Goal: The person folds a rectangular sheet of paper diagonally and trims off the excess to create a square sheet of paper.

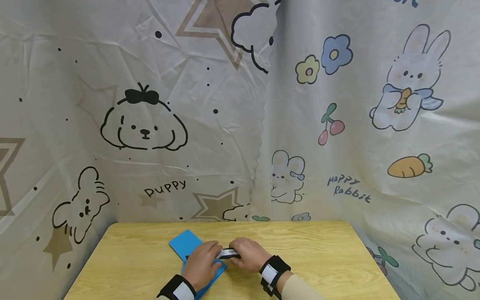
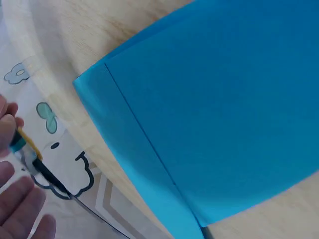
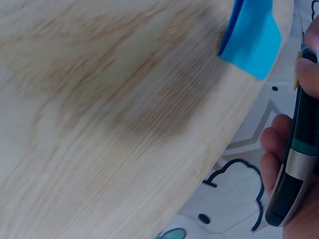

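My right hand [image 1: 249,254] grips a utility knife [image 3: 301,127] with a dark green and silver handle, its thumb near the yellow slider. A long thin blade [image 2: 97,215] extends from the knife in the left wrist view. Beside the blade, my left hand [image 2: 22,211] has its fingers loosely extended, with nothing pinched between them. In the head view that hand is over folded blue paper [image 1: 185,243] and hides part of it and of the blade. A straight fold line runs along one side of the paper [image 2: 214,109] in the left wrist view.
The blue paper lies on a wood-grain table [image 1: 300,241]. Behind and beside the table hang pale curtains [image 1: 225,137] printed with animals, stars and flowers. Each wrist wears a black band [image 1: 275,268].
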### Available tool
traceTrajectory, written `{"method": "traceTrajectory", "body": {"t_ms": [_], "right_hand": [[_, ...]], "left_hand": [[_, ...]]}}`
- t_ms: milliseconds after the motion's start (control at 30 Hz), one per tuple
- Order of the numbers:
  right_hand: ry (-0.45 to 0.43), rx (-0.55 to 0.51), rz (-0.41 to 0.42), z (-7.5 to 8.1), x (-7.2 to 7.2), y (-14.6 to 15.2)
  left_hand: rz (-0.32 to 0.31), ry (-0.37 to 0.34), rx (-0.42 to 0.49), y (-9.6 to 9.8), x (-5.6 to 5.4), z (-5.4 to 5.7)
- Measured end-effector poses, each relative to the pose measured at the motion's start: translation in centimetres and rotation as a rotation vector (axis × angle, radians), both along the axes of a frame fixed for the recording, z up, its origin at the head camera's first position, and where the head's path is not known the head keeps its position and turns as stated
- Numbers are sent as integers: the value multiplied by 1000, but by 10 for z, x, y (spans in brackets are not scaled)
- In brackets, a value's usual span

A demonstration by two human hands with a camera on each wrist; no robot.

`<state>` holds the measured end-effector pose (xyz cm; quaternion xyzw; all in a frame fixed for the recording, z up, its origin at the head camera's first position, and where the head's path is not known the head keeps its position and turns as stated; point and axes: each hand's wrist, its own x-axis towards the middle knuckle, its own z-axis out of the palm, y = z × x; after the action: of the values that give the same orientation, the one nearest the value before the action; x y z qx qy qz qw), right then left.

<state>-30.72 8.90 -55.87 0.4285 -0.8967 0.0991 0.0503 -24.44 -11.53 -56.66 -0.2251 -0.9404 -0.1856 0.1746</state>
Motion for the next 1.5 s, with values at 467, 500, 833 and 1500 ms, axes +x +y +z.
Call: {"method": "traceTrajectory", "body": {"t_ms": [467,500,833,1500], "right_hand": [[-47,-28,-168,-10,-4,35],[-53,-30,-172,-10,-3,36],[-136,-38,-214,-17,2,44],[-328,-38,-159,-26,17,52]], "left_hand": [[85,-290,-36,-36,21,-28],[60,-329,-59,-37,21,-31],[85,-456,-10,-39,21,-49],[171,-417,-10,-46,11,-30]]}}
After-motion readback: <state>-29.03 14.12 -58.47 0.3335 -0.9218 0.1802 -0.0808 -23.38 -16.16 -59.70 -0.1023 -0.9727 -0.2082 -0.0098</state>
